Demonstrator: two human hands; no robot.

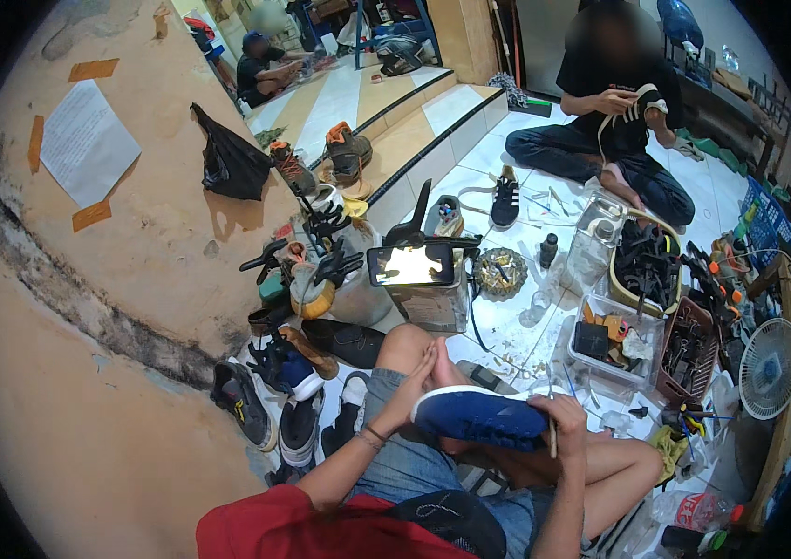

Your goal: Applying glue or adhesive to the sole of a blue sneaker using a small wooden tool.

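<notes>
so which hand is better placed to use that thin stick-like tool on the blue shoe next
Probably the right hand: it holds the thin tool, right at one end of the blue shoe. The left hand is near the other end, fingers extended, with no tool visible.

You have two hands [561, 424] at one blue shoe [479, 417]. Around you are one phone [411, 265], one round glass dish [500, 291], one blue basket [768, 224], one brown basket [714, 347], one white fan [770, 368], one paper sheet [90, 142], three tape strips [92, 216] and one black plastic bag [231, 158].
</notes>
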